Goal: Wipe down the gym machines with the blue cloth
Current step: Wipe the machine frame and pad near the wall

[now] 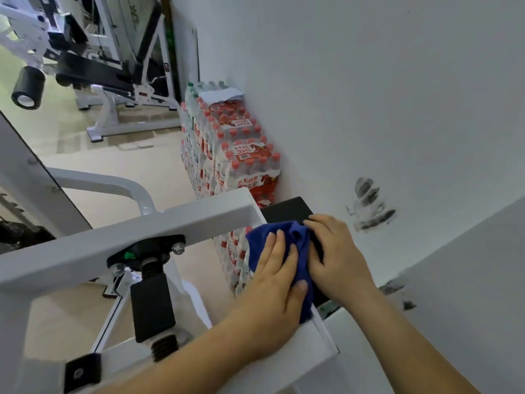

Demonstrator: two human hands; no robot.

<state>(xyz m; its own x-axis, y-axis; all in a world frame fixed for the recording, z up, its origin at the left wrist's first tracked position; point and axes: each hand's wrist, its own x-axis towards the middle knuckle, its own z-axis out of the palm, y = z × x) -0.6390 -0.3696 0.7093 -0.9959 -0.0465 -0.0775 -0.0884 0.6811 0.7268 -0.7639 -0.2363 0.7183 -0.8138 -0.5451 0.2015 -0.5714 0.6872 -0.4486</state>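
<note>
Both hands are on the blue cloth (297, 243), which is bunched up over the black pad (287, 210) at the far end of the white machine frame (170, 223), right by the wall (397, 109). The left hand (272, 282) lies pretty flat on it, fingers straight, thumb pressing down. The right hand (339, 260) has its fingers curled over the bunched edge. Shrink-wrapped water bottle packs (241, 155) are stacked against the wall just behind.

The head-worn wide-angle camera is looking forward and steeply down from just above the white machine frame (170, 223). It is sitting close over the left hand (272, 282) and right hand (341, 257) on the blue cloth (295, 240) at lower centre. It is sitting tilted, so the wall (369, 95) is slanting across the right and the floor (127, 172) is receding toward upper left.
</note>
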